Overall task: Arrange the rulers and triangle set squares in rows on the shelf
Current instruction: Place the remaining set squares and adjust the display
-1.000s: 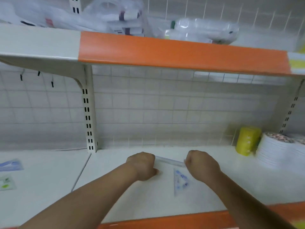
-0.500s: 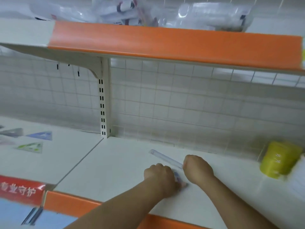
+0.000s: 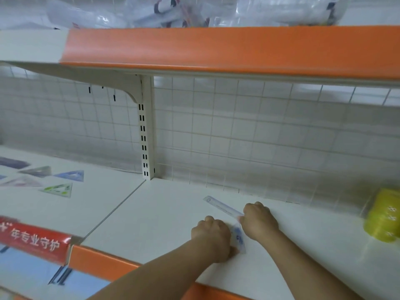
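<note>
Curled left hand (image 3: 211, 237) grips the triangle set square (image 3: 238, 236), having left the clear ruler (image 3: 223, 206); curled right hand (image 3: 258, 219) pinches the ruler's near end.

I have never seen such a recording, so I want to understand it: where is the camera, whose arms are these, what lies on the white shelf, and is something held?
There is no machine here: a person wears one camera on the head, looking down at their own bare arms. The left hand and right hand rest, curled like fists, on a white shop shelf. Between them lies a clear triangle set square; a clear ruler runs from the right hand toward the wire grid behind. Each hand touches a piece, but whether it pinches is hidden. Further left lie more set squares in rows; at the right stands a yellow roll.
</note>
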The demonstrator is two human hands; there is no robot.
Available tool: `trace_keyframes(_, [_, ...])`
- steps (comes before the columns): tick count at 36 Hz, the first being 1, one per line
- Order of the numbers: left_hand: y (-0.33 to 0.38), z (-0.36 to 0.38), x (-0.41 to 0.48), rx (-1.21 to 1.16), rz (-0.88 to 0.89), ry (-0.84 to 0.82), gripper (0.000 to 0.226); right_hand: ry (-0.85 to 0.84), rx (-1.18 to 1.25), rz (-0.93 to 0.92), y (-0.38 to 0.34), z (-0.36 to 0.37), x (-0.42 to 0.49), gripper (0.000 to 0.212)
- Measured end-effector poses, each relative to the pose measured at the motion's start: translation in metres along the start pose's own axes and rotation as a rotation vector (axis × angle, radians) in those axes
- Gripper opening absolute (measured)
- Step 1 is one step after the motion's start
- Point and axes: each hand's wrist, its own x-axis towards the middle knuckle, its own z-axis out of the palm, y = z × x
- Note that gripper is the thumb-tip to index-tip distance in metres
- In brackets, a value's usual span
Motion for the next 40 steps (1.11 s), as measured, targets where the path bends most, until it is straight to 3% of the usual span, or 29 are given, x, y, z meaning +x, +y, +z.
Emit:
trace_keyframes(7, [-0.002,-0.001,0.006,-0.078,0.001,-0.006,0.047,-0.05,0.022,0.031,0.002,-0.002,0.003,0.026])
trace_keyframes(11, [-0.006,-0.002,0.011,-0.156,0.012,0.026,0.045,-0.033,0.043,0.052,0.002,-0.004,0.004,0.006])
trace_keyframes(19, [-0.015,-0.003,0.015,-0.244,0.102,0.018,0.02,-0.027,0.06,0.004,-0.002,-0.012,-0.002,0.018])
trace_keyframes(23, [-0.02,-0.007,0.013,-0.245,0.128,0.065,0.033,-0.047,0.067,-0.018,-0.002,-0.014,-0.009,0.026])
trace_keyframes(27, [-0.025,-0.005,0.013,-0.226,0.081,0.1,0.022,-0.062,0.072,0.003,-0.002,-0.01,-0.01,0.028])
trace_keyframes(32, [-0.035,0.0,0.011,-0.226,0.039,0.073,0.047,-0.07,0.119,0.054,-0.004,-0.008,-0.011,0.028])
trace_keyframes(40, [-0.052,0.002,0.006,-0.226,0.039,0.127,0.039,-0.047,0.105,0.042,-0.006,-0.009,-0.017,0.033])
